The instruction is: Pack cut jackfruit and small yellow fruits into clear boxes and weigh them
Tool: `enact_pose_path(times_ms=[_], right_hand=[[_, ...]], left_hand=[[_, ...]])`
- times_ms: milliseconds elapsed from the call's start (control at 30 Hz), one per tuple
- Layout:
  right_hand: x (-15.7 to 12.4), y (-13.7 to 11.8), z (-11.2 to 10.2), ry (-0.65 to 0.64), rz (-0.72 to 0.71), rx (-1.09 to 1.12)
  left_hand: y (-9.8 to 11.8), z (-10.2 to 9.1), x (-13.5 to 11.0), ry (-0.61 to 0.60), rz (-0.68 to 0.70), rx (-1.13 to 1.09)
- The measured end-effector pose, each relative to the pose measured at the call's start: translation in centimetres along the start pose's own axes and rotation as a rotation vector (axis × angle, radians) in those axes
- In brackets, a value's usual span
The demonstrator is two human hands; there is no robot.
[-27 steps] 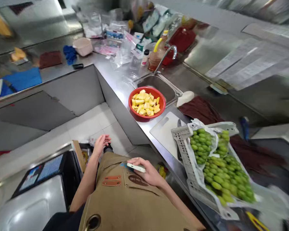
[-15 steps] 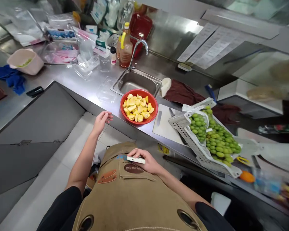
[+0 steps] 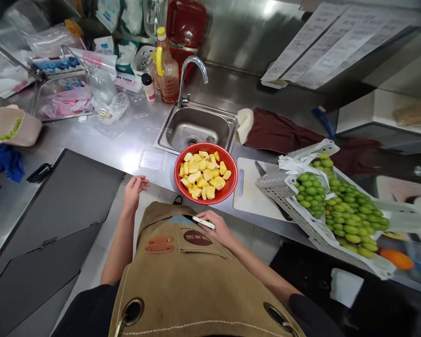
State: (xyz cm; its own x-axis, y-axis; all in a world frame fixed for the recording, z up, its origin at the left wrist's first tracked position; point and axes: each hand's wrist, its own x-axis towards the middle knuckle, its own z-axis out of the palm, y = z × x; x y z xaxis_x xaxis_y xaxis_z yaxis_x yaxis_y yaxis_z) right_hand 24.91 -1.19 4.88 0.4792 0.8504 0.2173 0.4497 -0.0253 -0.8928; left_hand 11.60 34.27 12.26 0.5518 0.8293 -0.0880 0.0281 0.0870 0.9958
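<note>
White smartphone (image 3: 203, 222) sits clamped in the right hand (image 3: 215, 228), fingers curled round it above the tan canvas apron (image 3: 182, 267); left hand (image 3: 134, 193) open, fingers apart, near the steel bench (image 3: 101, 133).

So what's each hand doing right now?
Left hand: open, holding nothing.
Right hand: closed, holding a white phone.

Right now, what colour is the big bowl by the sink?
The bowl is red, and it shows best in the head view.
</note>
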Motion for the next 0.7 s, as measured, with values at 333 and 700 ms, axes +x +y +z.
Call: enact_pose_path(times_ms=[333, 700], right_hand=[[3.1, -2.0, -1.5, 0.181, 0.249, -0.236], [20.3, 0.8, -0.8, 0.542, 0.452, -0.63]], left_hand=[[5.5, 5.2, 9.4, -0.321, 0.123, 0.15], [2.4, 1.3, 17.0, 0.023, 0.309, 0.672]])
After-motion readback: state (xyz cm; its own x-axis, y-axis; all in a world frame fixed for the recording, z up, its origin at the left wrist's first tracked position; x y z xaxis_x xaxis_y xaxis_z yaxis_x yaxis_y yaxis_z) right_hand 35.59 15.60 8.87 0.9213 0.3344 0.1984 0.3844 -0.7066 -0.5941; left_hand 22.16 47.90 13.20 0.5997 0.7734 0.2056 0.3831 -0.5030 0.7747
